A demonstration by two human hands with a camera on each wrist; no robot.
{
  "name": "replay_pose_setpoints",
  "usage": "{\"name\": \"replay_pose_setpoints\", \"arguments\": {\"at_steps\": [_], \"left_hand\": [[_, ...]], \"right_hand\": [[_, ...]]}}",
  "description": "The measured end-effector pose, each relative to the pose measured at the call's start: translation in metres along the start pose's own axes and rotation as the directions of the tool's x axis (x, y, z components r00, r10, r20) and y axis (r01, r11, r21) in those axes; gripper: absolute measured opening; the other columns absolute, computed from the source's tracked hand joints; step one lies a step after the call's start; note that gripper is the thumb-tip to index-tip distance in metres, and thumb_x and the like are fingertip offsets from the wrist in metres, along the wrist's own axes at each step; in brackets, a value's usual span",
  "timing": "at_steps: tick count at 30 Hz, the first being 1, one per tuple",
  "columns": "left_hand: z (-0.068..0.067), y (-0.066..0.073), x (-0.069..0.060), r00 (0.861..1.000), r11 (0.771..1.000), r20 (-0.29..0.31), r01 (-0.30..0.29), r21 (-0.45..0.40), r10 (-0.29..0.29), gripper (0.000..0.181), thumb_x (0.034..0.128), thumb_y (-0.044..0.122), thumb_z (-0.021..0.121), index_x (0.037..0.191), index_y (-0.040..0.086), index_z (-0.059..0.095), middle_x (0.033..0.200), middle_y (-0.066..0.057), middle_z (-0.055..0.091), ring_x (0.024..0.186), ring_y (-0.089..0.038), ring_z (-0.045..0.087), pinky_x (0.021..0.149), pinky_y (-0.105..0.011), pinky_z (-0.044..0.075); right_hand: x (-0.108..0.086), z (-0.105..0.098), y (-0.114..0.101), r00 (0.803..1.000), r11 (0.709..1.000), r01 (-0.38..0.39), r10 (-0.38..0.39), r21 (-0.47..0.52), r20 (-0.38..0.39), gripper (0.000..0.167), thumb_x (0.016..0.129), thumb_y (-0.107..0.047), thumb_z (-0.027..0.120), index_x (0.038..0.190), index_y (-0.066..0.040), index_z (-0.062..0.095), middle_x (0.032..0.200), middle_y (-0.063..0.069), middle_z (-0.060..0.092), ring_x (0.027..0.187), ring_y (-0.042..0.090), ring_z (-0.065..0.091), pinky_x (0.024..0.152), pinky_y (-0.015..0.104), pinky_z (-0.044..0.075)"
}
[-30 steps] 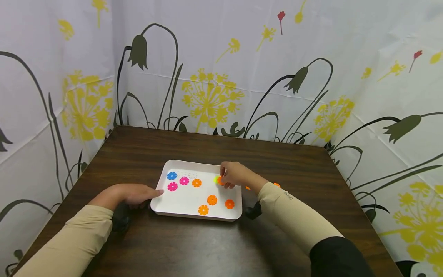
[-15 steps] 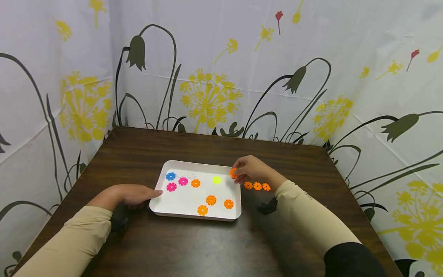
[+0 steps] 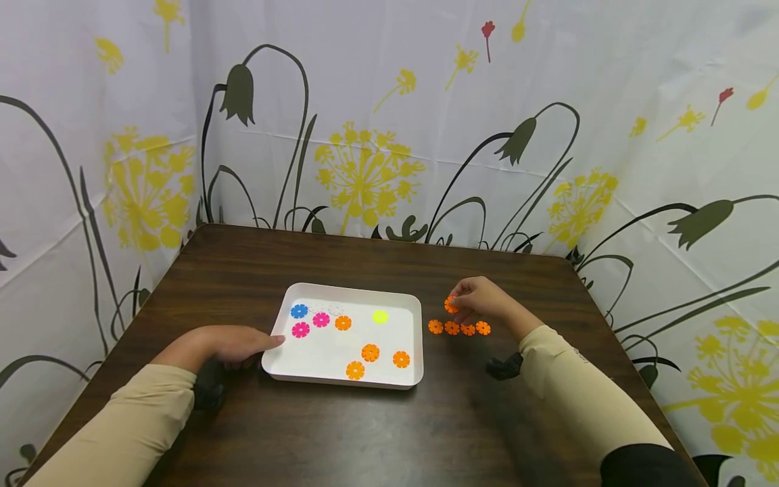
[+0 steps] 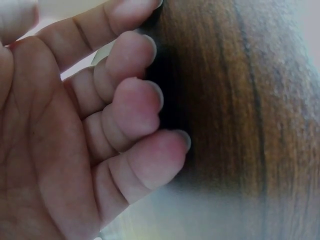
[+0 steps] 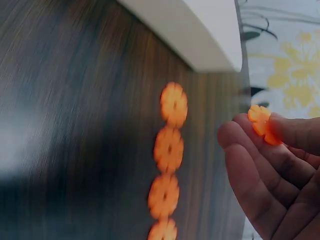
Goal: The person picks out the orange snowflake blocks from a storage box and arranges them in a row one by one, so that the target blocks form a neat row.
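Note:
My right hand (image 3: pixel 485 302) pinches an orange notched disc (image 5: pixel 262 122) between thumb and fingers, just beyond a row of orange discs. That row (image 3: pixel 452 328) lies on the table to the right of the white tray (image 3: pixel 341 294). At the tray's left edge, my left hand (image 3: pixel 240 343) holds the rim, its thumb over the top. In the left wrist view its fingers (image 4: pixel 137 110) are curled by the tabletop. Inside the tray lie a blue disc (image 3: pixel 299 311), two pink discs (image 3: pixel 301 330), a yellow disc (image 3: pixel 380 317) and several orange discs (image 3: pixel 356 370).
The dark wooden table (image 3: pixel 377 433) spreads around the tray on every side. Behind and beside it hangs a white curtain (image 3: pixel 365 81) with printed flowers. Faint clear shapes (image 3: pixel 325 309) show in the tray near the blue and pink discs.
My right hand has carried the orange disc from beside the yellow one, out over the tray's right edge, to the row on the table. My left hand has stayed at the rim.

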State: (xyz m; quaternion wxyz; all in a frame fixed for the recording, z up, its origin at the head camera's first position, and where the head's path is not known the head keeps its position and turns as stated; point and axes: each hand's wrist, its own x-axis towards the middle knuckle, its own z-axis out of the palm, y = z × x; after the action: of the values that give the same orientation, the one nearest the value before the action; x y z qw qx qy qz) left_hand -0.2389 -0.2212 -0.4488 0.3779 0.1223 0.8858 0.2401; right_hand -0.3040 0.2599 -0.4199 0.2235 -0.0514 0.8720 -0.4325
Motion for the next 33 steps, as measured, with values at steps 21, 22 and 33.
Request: {"name": "replay_pose_setpoints", "arguments": {"at_steps": [21,22,33], "left_hand": [[0.000,0.000,0.000,1.000,1.000,-0.005,0.001,-0.001,-0.001,0.057,0.0986,0.059,0.039,0.103,0.007,0.062,0.083,-0.008,0.055,0.073,-0.023,0.053,0.066,-0.035,0.048],[0.000,0.001,0.000,1.000,1.000,-0.006,0.002,0.000,-0.002,0.057,0.0987,0.059,0.039,0.102,0.007,0.062,0.083,-0.008,0.055,0.073,-0.023,0.053,0.066,-0.035,0.048],[0.000,-0.001,0.001,1.000,1.000,0.004,0.003,-0.002,-0.003,0.057,0.0987,0.059,0.040,0.107,0.006,0.061,0.085,-0.009,0.055,0.075,-0.023,0.054,0.067,-0.037,0.049]], "right_hand": [[-0.018,-0.044,0.087,0.987,0.981,-0.144,0.134,-0.128,-0.088,0.014,0.097,-0.012,0.060,0.100,0.002,0.058,0.074,0.011,0.062,0.063,0.020,0.060,0.061,0.037,0.055],[-0.018,-0.044,0.088,0.987,0.980,-0.149,0.138,-0.132,-0.086,0.014,0.097,-0.011,0.060,0.100,0.002,0.057,0.074,0.011,0.061,0.062,0.021,0.060,0.061,0.037,0.054],[-0.016,-0.038,0.093,0.981,0.925,-0.183,0.149,-0.332,-0.126,0.021,0.093,-0.013,0.065,0.106,-0.001,0.055,0.074,0.011,0.062,0.058,0.020,0.060,0.057,0.034,0.054]]}}
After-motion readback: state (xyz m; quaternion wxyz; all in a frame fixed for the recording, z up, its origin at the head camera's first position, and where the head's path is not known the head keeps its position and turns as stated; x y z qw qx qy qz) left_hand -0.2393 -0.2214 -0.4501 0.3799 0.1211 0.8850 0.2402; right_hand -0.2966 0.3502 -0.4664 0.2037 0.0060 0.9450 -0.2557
